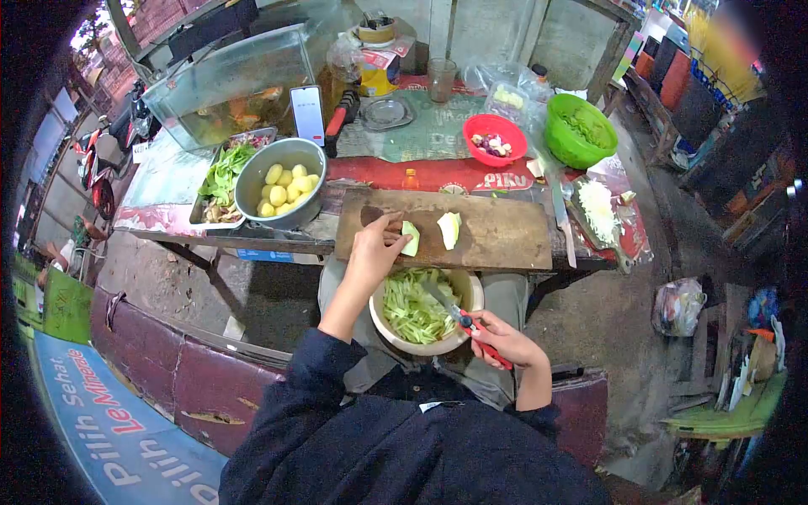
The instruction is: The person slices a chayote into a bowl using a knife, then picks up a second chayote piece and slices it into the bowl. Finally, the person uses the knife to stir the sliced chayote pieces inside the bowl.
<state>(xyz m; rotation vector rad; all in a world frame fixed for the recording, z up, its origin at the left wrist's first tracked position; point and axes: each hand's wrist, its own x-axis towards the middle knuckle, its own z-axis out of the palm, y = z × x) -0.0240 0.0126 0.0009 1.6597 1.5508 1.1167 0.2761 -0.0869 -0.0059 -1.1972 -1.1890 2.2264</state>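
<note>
Gripping a red-handled knife (465, 321), the right hand (507, 341) holds its blade over a pale bowl (477, 305) of shredded green vegetable (412, 311). The left hand (375, 246) has its fingertips at a pale green piece (410, 239) on the wooden board (509, 236); whether they pinch it, I cannot tell. A second piece (449, 231) lies to its right. Behind the board, the red cover (370, 171) on the bench (164, 185) reads "PIKU" in white. A blue banner (84, 404), lower left, shows "Pilih Sehat" and "Le Minerale", with another "Pilih" below. The upright phone's (307, 116) screen text is too small to read.
</note>
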